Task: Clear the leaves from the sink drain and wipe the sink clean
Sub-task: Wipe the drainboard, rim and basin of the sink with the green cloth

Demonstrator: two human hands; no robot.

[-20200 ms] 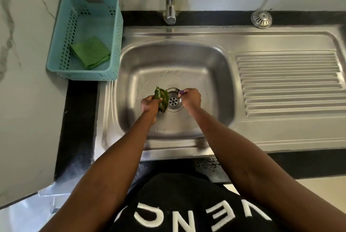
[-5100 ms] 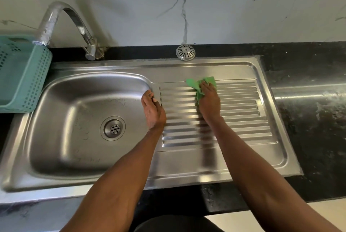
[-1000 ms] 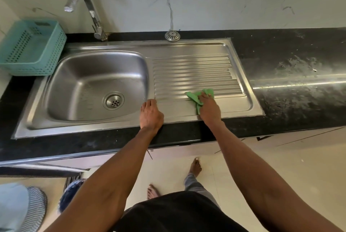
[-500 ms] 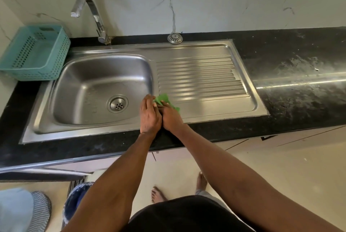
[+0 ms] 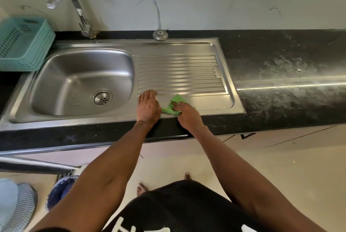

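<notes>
at far left i see basket (image 5: 22, 44), then sink (image 5: 82, 81), drain (image 5: 101, 98) bare. my left hand (image 5: 148, 107) flat on drainboard (image 5: 179, 74), fingers straight. right hand (image 5: 187, 114) pinching cloth (image 5: 173, 105) at front edge.

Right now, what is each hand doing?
Left hand: open, resting flat on the sink's front edge, holding nothing.
Right hand: fingers gripping the green cloth against the drainboard.

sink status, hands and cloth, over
Left hand flat on front rim of sink. Right hand gripping green cloth on drainboard. Drain leaf-free, nothing obstructing.
</notes>
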